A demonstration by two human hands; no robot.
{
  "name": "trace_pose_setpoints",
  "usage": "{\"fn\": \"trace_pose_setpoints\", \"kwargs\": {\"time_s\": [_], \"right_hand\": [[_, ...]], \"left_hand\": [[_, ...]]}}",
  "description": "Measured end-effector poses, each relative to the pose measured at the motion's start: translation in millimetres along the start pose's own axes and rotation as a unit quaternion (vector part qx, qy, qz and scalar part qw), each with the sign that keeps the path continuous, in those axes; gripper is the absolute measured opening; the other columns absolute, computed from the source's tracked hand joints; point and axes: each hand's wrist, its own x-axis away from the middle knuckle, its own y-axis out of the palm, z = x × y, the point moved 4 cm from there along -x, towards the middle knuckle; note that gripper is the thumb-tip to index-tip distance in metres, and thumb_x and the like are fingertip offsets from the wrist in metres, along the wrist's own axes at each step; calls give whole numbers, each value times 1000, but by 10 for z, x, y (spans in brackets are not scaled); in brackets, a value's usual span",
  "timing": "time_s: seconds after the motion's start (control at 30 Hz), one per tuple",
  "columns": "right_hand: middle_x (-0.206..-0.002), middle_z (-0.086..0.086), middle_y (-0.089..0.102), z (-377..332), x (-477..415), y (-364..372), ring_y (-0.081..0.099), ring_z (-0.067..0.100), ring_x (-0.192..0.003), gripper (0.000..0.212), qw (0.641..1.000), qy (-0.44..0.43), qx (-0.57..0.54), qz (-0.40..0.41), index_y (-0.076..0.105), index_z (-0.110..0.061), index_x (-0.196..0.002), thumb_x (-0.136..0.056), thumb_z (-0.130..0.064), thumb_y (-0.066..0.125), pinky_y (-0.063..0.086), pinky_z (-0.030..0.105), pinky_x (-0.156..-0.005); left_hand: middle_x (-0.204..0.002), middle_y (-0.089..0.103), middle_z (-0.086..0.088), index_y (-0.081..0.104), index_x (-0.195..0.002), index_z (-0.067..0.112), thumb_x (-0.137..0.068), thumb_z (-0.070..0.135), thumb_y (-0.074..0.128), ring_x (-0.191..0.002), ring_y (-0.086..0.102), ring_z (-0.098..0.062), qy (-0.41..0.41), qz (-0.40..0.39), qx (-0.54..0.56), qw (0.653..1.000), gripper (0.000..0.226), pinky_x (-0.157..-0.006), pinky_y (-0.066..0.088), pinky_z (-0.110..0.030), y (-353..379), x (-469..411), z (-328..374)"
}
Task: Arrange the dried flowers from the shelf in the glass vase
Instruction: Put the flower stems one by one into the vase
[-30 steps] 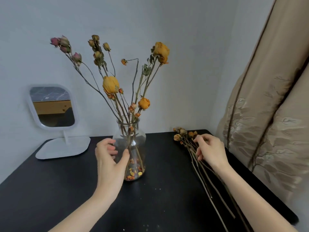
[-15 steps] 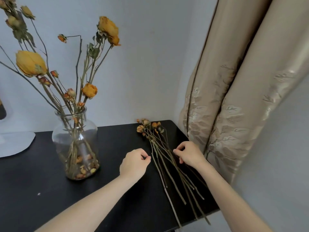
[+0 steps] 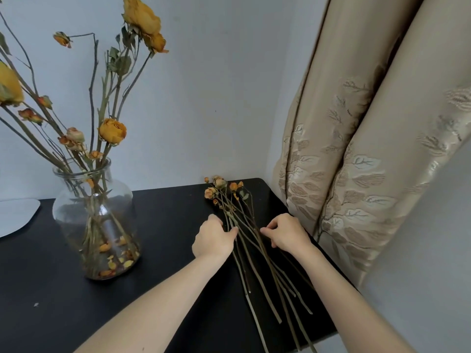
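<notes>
A clear glass vase point(image 3: 95, 220) stands at the left of the black shelf top point(image 3: 165, 250), holding several dried yellow and orange flowers point(image 3: 112, 131) with loose petals at its bottom. A bundle of dried flower stems point(image 3: 254, 263) with small orange buds lies flat at the right of the shelf. My left hand point(image 3: 212, 238) lies on the left side of the bundle, fingers curled onto the stems. My right hand point(image 3: 286, 234) is on the bundle's right side, fingertips pinching stems.
A beige patterned curtain point(image 3: 356, 149) hangs close to the shelf's right edge. The white base of a mirror point(image 3: 15, 215) lies at the far left. A pale wall stands right behind the shelf, whose front right corner is near my right forearm.
My left hand has left the vase and moved right onto the stem bundle. The view has swung right, and both hands have closed in on the stems.
</notes>
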Motion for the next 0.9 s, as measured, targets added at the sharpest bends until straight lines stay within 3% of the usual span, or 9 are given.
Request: {"fn": "trace_pose_setpoints", "kwargs": {"time_s": [0.3,0.4,0.47,0.57,0.7,0.9], "right_hand": [[-54,-5,61,46,-76,63,61,7,-60,23,999,-28,-3,-18,67,-21,-72,-88,-36,61,49,26,-67],[-53,-5,61,28,-70,15,62,10,-60,27,999,-43,-12,-6,70,-16,-72,-89,-33,59,52,28,-69],[-48,-6,58,1,-63,-49,59,8,-55,28,998,-55,-27,15,71,-13,-72,-89,-31,59,48,24,-62],[-38,-9,53,-43,-41,-170,52,-1,-45,25,995,-72,-60,46,66,-21,-67,-89,-30,59,41,20,-56],[-40,-9,53,-52,5,-263,52,-2,-43,19,991,-84,-85,67,70,-18,-77,-90,-28,59,42,17,-56],[-32,-13,51,24,52,-296,51,-5,-38,21,990,-74,-95,74,67,-20,-72,-89,-28,60,39,17,-52]], "left_hand": [[-99,61,3,61,-92,25,-90,35,55,-81,58,-16,47,22,12,999,12,-65,43,-28,79,-36,72],[-86,57,11,61,-83,26,-89,37,57,-75,55,-12,57,33,4,998,13,-64,42,-27,93,-49,113],[-77,52,15,62,-78,28,-87,39,58,-73,54,-11,60,35,-3,998,15,-62,41,-26,115,-57,156],[-68,54,13,61,-70,27,-85,42,60,-63,53,-8,55,26,-15,998,21,-57,39,-24,182,-64,245],[-72,64,5,68,-77,20,-79,49,63,-66,62,-15,36,-34,-53,997,30,-57,45,-25,316,-75,373],[-92,65,-3,65,-93,14,-80,36,66,-83,64,-22,-7,-77,-68,995,25,-65,49,-30,417,-85,437]]}}
